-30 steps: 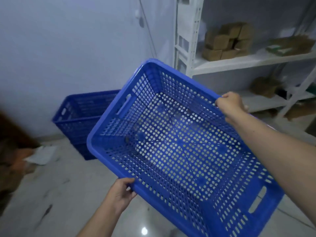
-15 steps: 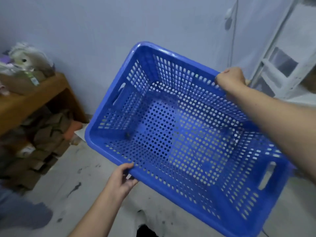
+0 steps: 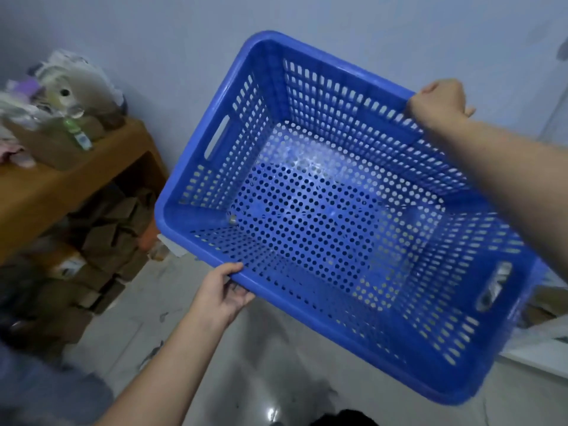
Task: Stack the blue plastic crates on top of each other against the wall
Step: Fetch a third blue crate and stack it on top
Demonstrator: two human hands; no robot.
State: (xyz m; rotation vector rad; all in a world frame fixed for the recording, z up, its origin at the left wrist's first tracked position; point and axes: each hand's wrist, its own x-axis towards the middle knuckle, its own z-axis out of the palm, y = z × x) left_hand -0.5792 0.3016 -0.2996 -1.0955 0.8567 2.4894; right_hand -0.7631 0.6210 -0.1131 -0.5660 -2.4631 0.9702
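Note:
I hold a perforated blue plastic crate in the air, tilted, its open top facing me. My left hand grips the near long rim at its left end. My right hand grips the far long rim at its right end. The crate is empty, with slot handles in both short walls. Through its perforated bottom, darker blue shows underneath, but I cannot tell what it is. The pale wall is right behind the crate.
A wooden table stands at the left against the wall, with bags and a bottle on top and cardboard boxes piled under it. The grey floor lies below the crate. A white shelf edge shows at the right.
The view has swung left: the white shelving and the blue crate on the floor have left the frame, and the wooden table has come in. Both hands keep their grip on the crate.

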